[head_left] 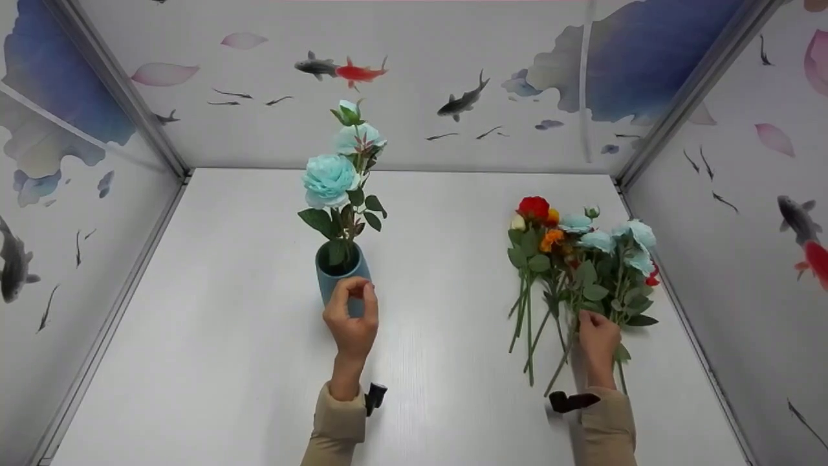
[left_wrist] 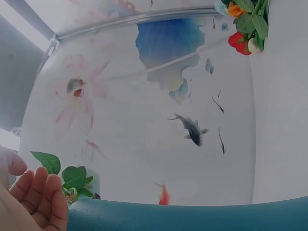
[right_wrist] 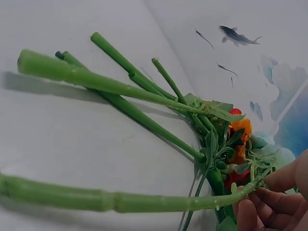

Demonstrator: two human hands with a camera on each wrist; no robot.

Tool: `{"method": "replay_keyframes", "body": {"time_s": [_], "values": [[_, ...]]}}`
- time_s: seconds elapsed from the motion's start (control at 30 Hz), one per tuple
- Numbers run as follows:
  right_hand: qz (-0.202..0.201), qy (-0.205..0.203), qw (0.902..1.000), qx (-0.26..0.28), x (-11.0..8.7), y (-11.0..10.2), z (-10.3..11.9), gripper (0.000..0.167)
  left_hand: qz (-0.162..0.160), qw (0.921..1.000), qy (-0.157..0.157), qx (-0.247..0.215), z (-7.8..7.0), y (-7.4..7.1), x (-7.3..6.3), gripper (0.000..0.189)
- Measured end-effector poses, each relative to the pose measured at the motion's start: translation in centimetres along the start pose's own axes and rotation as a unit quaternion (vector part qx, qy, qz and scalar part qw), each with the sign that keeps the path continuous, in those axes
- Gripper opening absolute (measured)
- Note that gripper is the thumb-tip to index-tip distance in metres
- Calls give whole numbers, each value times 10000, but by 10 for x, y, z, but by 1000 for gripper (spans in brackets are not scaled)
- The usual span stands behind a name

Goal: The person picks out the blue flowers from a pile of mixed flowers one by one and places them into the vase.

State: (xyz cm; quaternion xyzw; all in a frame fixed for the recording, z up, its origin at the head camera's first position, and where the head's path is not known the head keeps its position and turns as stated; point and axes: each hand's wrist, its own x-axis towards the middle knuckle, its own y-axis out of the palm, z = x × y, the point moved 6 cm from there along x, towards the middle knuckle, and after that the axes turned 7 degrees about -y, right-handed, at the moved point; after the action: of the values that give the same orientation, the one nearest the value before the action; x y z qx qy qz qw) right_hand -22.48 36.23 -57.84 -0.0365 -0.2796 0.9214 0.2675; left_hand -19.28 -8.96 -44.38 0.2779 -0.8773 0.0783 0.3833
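A blue-green vase (head_left: 327,282) stands left of the middle, holding a light-blue artificial flower (head_left: 329,181) with a tall leafy stem. My left hand (head_left: 352,327) is at the near side of the vase, its fingers loosely bent with nothing between them. In the left wrist view, those fingers (left_wrist: 52,199) are beside the vase wall (left_wrist: 192,217). On the right, my right hand (head_left: 599,340) pinches a green flower stem (right_wrist: 154,202) between thumb and fingers, among the lying flowers. The blossom on that stem merges with the others.
Red and orange flowers (head_left: 533,208) and other light-blue flowers (head_left: 596,241) lie in a bunch on the white table (head_left: 440,285), stems toward me. Printed panels with fish enclose the table at the back (head_left: 414,129) and both sides.
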Motion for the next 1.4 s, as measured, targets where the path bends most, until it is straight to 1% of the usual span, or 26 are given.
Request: {"method": "replay_keyframes", "body": {"time_s": [0.1, 0.23, 0.37, 0.43, 0.53, 0.6, 0.67, 0.77, 0.83, 0.87, 0.93, 1.0, 1.1, 1.17, 1.23, 1.27, 1.4], "values": [[310, 402, 9983, 273, 1, 3, -3, 36, 14, 10000, -28, -21, 1, 0, -1, 17], [710, 750, 9931, 563, 1, 6, -4, 41, 42, 10000, -72, -10, 1, 0, -2, 16], [854, 975, 9875, 892, 0, 8, -4, 41, 59, 9999, -90, 9, 2, 0, -3, 17], [840, 977, 9866, 1005, -1, 8, -3, 41, 51, 9999, -104, -3, 2, 0, -3, 16], [680, 855, 9883, 1065, -1, 9, -2, 38, 37, 9999, -126, -32, 3, 0, -3, 12], [431, 706, 9902, 1124, -2, 9, -1, 35, 49, 9999, -121, -40, 2, 0, -3, 9], [82, 435, 9929, 1108, -2, 8, 3, 30, 61, 9999, -93, -42, -2, 0, -2, 3], [-406, 48, 9922, 1174, -3, 5, 10, 26, 47, 10000, -40, -47, -15, 0, 4, 5], [-578, -50, 9899, 1291, -3, 4, 14, 26, 30, 10000, -18, -46, -24, 0, 8, 9], [-606, -17, 9876, 1446, -4, 4, 15, 27, 17, 10000, -12, -40, -28, 0, 9, 7], [-525, 153, 9795, 1936, -4, 5, 17, 28, 6, 10000, -10, -51, -31, -1, 11, 5], [-346, 411, 9679, 2456, -5, 6, 18, 26, 1, 10000, 1, -48, -32, -1, 11, 2], [-112, 705, 9415, 3293, -8, 8, 24, 23, -5, 10000, -4, -70, -32, -1, 10, 1], [-35, 796, 9234, 3755, -12, 10, 32, 23, 5, 10000, -32, -74, -31, -1, 10, 3], [-11, 807, 9060, 4156, -15, 12, 41, 23, 14, 9999, -79, -78, -31, -1, 10, 9], [-11, 757, 8989, 4316, -17, 13, 47, 23, 20, 9999, -102, -77, -31, -1, 10, 12], [-106, 446, 8712, 4887, -24, 17, 71, 20, 14, 9999, -123, -54, -31, 0, 10, 16]]}}
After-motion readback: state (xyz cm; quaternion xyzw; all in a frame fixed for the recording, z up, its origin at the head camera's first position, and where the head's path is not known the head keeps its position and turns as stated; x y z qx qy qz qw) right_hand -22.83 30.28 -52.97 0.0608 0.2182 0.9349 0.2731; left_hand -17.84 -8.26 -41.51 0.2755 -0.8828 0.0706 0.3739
